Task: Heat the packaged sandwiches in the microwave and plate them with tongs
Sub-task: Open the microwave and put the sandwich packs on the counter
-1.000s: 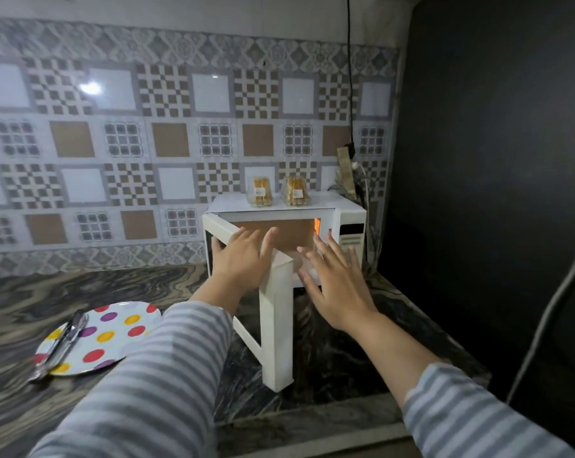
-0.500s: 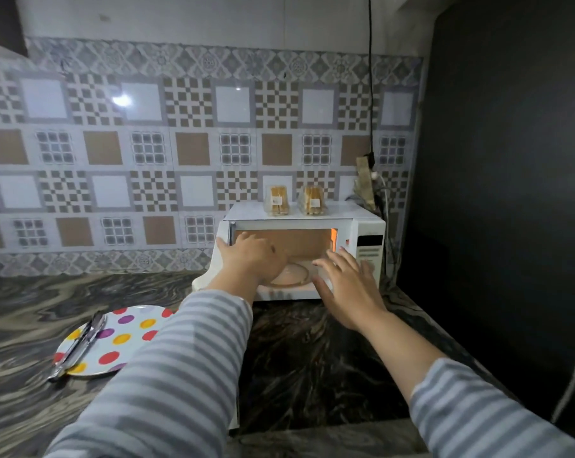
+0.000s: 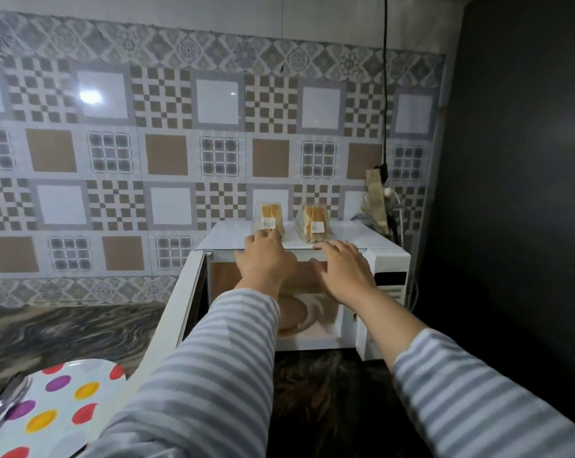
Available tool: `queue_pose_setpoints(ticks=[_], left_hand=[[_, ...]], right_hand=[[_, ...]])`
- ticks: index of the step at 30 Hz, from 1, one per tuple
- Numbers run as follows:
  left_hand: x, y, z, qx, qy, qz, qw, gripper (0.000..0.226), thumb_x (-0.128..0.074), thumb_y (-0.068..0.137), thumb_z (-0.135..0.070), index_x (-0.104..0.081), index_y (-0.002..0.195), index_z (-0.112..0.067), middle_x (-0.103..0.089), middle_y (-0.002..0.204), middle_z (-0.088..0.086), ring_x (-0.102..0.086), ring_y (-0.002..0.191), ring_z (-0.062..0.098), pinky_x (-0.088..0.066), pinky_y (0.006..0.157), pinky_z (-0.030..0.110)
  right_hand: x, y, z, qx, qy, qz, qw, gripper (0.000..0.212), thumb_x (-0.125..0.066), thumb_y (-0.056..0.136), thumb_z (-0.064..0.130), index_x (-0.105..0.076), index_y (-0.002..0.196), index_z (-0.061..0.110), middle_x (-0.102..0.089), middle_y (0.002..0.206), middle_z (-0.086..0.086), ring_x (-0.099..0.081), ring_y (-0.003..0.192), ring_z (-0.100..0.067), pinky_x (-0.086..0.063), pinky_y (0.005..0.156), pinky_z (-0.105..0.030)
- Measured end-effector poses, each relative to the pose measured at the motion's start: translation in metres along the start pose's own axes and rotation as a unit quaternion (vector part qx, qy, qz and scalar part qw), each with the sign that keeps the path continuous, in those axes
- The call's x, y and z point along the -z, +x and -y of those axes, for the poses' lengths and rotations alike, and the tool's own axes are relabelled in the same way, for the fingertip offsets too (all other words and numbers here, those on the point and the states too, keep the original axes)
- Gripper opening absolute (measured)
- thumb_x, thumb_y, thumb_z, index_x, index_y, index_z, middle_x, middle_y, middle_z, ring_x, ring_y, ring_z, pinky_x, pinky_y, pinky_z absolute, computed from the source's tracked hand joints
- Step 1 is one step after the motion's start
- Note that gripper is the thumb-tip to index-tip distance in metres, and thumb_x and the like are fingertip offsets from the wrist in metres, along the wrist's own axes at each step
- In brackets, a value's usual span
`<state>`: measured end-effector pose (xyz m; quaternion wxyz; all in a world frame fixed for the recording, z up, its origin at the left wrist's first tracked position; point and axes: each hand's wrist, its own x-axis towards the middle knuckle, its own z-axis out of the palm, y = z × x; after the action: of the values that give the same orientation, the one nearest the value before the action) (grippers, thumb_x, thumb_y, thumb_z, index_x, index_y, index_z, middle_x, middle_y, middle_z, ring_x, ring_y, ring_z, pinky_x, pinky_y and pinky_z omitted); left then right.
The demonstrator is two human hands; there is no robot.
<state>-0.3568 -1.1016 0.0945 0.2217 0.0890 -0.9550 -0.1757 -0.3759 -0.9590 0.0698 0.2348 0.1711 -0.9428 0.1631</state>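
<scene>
Two packaged sandwiches stand on top of the white microwave [image 3: 355, 238]: a left sandwich pack [image 3: 269, 216] and a right sandwich pack [image 3: 313, 223]. The microwave door [image 3: 177, 305] is swung wide open to the left, showing the cavity and its turntable. My left hand [image 3: 264, 261] reaches up with straight fingers, fingertips at the base of the left pack. My right hand [image 3: 342, 269] is spread open just below the right pack, over the microwave's top front edge. The polka-dot plate [image 3: 59, 404] lies at lower left with metal tongs [image 3: 2, 404] on its left rim.
The dark marbled counter [image 3: 64, 328] runs along a patterned tile wall. A black cable [image 3: 385, 81] hangs down behind the microwave to a plug at its right rear. A dark wall closes the right side.
The door has gone from half open to fully open. Both hands have risen from the cavity front to the microwave's top, toward the two packs. The view has come closer.
</scene>
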Motion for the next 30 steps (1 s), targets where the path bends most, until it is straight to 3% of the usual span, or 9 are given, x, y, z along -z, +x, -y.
queue_pose_setpoints(ticks=[5, 10, 13, 16, 18, 22, 25, 30], left_hand=[[-0.016, 0.050, 0.004, 0.008, -0.025, -0.022, 0.999, 0.054, -0.050, 0.091, -0.034, -0.036, 0.141, -0.022, -0.036, 0.146, 0.005, -0.033, 0.133, 0.029, -0.035, 0.104, 0.050], [-0.035, 0.099, 0.008, 0.024, -0.045, -0.045, 0.998, 0.064, -0.047, 0.091, -0.047, -0.023, 0.146, -0.025, -0.020, 0.155, 0.004, -0.025, 0.139, 0.031, -0.033, 0.106, 0.053], [-0.042, 0.124, 0.007, 0.034, -0.055, -0.042, 0.997, 0.067, -0.048, 0.089, -0.049, -0.019, 0.147, -0.030, -0.012, 0.158, 0.004, -0.023, 0.139, 0.034, -0.031, 0.106, 0.053], [-0.048, 0.138, 0.006, 0.049, -0.060, -0.024, 0.997, 0.072, -0.050, 0.089, -0.052, -0.012, 0.149, -0.038, -0.002, 0.159, 0.004, -0.033, 0.135, 0.038, -0.036, 0.102, 0.052], [-0.052, 0.141, 0.008, 0.059, -0.056, -0.011, 0.997, 0.073, -0.051, 0.089, -0.051, -0.009, 0.148, -0.041, 0.000, 0.160, 0.006, -0.040, 0.131, 0.039, -0.040, 0.099, 0.049], [-0.051, 0.140, 0.011, 0.054, -0.026, 0.001, 0.998, 0.074, -0.049, 0.091, -0.051, -0.004, 0.149, -0.042, -0.008, 0.159, 0.010, -0.037, 0.135, 0.037, -0.041, 0.098, 0.048], [-0.043, 0.134, 0.012, 0.057, -0.039, -0.020, 0.997, 0.074, -0.055, 0.088, -0.049, -0.013, 0.148, -0.043, -0.024, 0.154, 0.008, -0.048, 0.125, 0.033, -0.046, 0.091, 0.043], [-0.030, 0.109, 0.012, 0.041, -0.077, -0.070, 0.994, 0.070, -0.058, 0.084, -0.048, -0.027, 0.146, -0.043, -0.037, 0.147, 0.004, -0.053, 0.119, 0.027, -0.048, 0.083, 0.038]], right_hand=[[-0.015, 0.053, -0.007, -0.018, 0.018, -0.027, 0.999, 0.042, -0.044, 0.097, 0.037, -0.042, 0.136, 0.022, -0.044, 0.142, -0.003, -0.040, 0.126, -0.026, -0.040, 0.103, -0.044], [-0.030, 0.112, -0.020, -0.047, 0.043, -0.012, 0.998, 0.056, -0.043, 0.095, 0.044, -0.026, 0.146, 0.029, -0.023, 0.156, -0.003, -0.030, 0.137, -0.031, -0.032, 0.110, -0.049], [-0.035, 0.142, -0.026, -0.072, 0.069, -0.002, 0.995, 0.059, -0.048, 0.091, 0.049, -0.024, 0.143, 0.032, -0.023, 0.153, -0.006, -0.032, 0.134, -0.036, -0.033, 0.108, -0.050], [-0.037, 0.159, -0.032, -0.099, 0.095, 0.023, 0.990, 0.074, -0.051, 0.090, 0.054, -0.011, 0.148, 0.035, -0.012, 0.157, -0.007, -0.036, 0.132, -0.039, -0.040, 0.103, -0.048], [-0.038, 0.164, -0.034, -0.105, 0.103, 0.041, 0.988, 0.079, -0.052, 0.088, 0.056, -0.007, 0.150, 0.036, -0.016, 0.156, -0.008, -0.040, 0.131, -0.038, -0.042, 0.098, -0.046], [-0.041, 0.164, -0.033, -0.115, 0.127, 0.044, 0.984, 0.084, -0.062, 0.083, 0.049, -0.010, 0.149, 0.037, -0.034, 0.148, -0.007, -0.047, 0.124, -0.033, -0.045, 0.093, -0.043], [-0.038, 0.158, -0.029, -0.129, 0.164, 0.013, 0.978, 0.083, -0.067, 0.080, 0.043, -0.020, 0.148, 0.036, -0.044, 0.143, -0.003, -0.051, 0.120, -0.028, -0.045, 0.085, -0.037], [-0.026, 0.137, -0.019, -0.141, 0.187, -0.017, 0.972, 0.081, -0.069, 0.077, 0.046, -0.026, 0.145, 0.039, -0.045, 0.143, 0.003, -0.049, 0.123, -0.025, -0.045, 0.087, -0.037]])
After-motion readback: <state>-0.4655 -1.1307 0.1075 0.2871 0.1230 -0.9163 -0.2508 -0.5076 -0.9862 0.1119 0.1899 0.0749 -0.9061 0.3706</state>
